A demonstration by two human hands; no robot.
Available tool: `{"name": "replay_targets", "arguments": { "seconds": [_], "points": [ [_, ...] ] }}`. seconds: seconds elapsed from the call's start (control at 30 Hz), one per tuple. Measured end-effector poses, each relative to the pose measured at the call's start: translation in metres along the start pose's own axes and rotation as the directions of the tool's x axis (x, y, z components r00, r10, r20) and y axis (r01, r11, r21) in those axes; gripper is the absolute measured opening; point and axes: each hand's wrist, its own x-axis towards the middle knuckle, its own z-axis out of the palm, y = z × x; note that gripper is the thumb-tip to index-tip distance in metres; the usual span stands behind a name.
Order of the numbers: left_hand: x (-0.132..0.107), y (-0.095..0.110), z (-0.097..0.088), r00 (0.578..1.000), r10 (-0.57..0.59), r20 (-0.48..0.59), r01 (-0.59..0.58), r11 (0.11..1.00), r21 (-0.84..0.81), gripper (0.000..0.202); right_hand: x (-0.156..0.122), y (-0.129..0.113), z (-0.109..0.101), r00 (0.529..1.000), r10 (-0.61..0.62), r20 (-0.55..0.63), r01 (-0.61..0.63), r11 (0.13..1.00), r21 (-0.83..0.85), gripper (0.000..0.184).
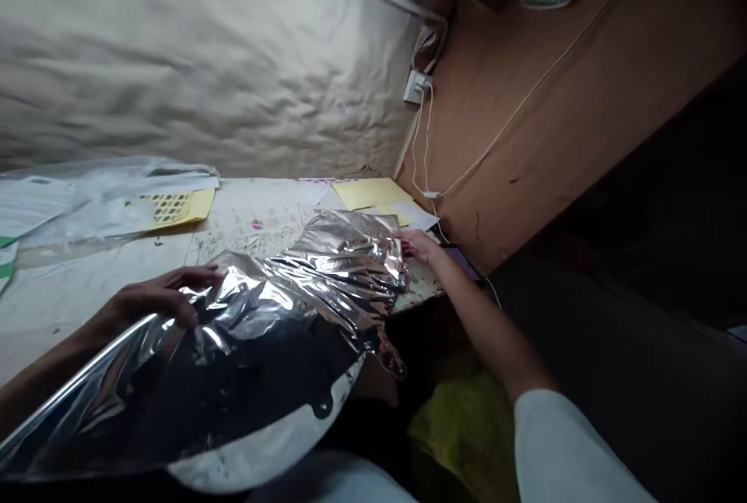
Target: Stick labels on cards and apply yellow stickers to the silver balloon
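Left hand [160, 298] curls over the silver foil sheet [303, 293], grip unclear; right hand [419, 246] lies open against its edge. The sheet runs lower left to upper right.

Crinkled silver foil sheet [280, 316] between both hands: left hand [163, 297] at its left edge, right hand [417, 244] at its far corner, over stained white tabletop [99, 293].

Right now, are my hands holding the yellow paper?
No, your left hand and right hand are on the crinkled silver foil, not the yellow paper.
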Motion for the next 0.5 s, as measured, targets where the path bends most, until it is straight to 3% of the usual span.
{"name": "replay_targets", "arguments": {
  "seconds": [0.1,0.2,0.4,0.47,0.5],
  "points": [
    [-0.015,-0.005,-0.008,0.986,-0.166,-0.021,0.166,0.986,-0.025,0.045,0.007,0.0,0.01,0.999,0.014,-0.038,-0.014,1.0,-0.004,0.026],
    [-0.01,-0.004,-0.017,0.966,-0.259,-0.018,0.257,0.964,-0.065,0.054,0.008,-0.001,0.024,0.995,-0.037,-0.096,0.039,0.999,0.021,0.026],
    [0.05,0.009,-0.05,0.986,-0.155,0.065,0.159,0.985,-0.065,0.054,0.005,-0.006,0.058,0.918,-0.26,-0.3,0.309,0.942,0.129,0.031],
    [0.07,0.004,-0.062,0.973,-0.211,0.089,0.215,0.976,-0.044,0.063,0.003,-0.007,0.067,0.887,-0.291,-0.357,0.368,0.914,0.17,0.032],
    [0.077,-0.003,-0.067,0.957,-0.288,0.028,0.289,0.955,-0.058,0.071,0.001,-0.007,0.071,0.878,-0.294,-0.378,0.384,0.904,0.189,0.032]
  ]
}}
